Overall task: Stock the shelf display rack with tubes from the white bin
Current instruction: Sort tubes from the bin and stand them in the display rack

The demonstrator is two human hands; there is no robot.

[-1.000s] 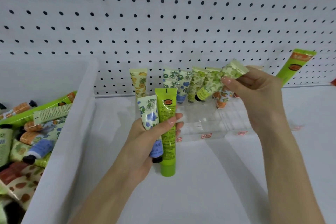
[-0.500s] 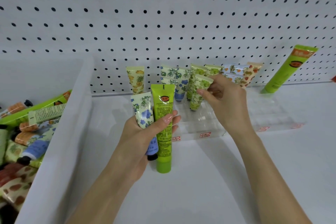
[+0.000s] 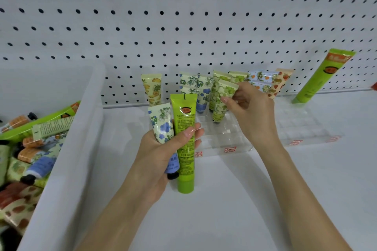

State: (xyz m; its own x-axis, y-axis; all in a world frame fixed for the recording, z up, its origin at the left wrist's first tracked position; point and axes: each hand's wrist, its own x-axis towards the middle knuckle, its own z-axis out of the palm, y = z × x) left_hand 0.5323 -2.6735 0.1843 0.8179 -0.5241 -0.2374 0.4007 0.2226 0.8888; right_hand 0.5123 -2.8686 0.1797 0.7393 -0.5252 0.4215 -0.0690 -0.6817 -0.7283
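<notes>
Right hand point(image 3: 251, 112) pinches leaf-print tube point(image 3: 221, 100), upright, cap down at clear rack point(image 3: 224, 140), 12 o'clock. Left hand point(image 3: 161, 155) grips flower tube point(image 3: 161, 124) and green tube point(image 3: 184, 128), upright; white bin point(image 3: 81, 138) at 9 o'clock

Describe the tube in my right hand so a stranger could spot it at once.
Below the white pegboard sits a clear display rack. Toward its left side stands a pale green tube with a grape-like print, cap down. Unlike the matching tubes behind it, it stands one row forward and the right hand pinches its top.
</notes>
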